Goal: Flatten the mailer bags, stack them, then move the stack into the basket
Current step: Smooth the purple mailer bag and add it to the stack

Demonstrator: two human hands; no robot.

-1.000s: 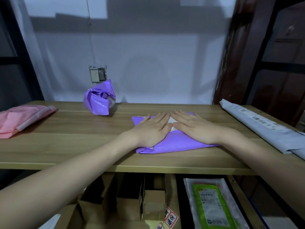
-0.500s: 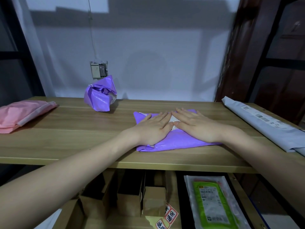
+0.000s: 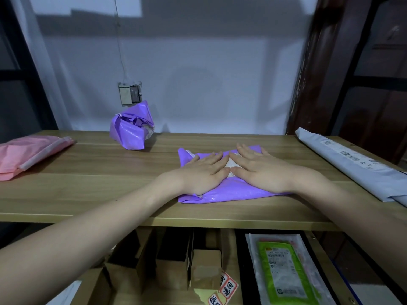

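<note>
Both hands have stayed flat on the same purple bag since a moment ago, barely shifting; only the camera's aim has drifted a little.

A wooden table [image 3: 88,183] fills the middle of the view, against a pale wall. Everything below is placed relative to the flat purple mailer bag [image 3: 220,192], which lies on the table close to its front edge. Far right of it, a long grey mailer [image 3: 352,166] runs along the table's right side. Far left of it lies a pink mailer [image 3: 26,155]. Behind it and to the left, near the wall, stands a crumpled purple mailer bag [image 3: 132,133].

On top of the flat bag, the left hand [image 3: 198,175] presses down with straight fingers, grasping nothing. Just beside it, the right hand [image 3: 262,170] presses likewise, palm down, fingers extended, index fingertips nearly meeting.
</note>
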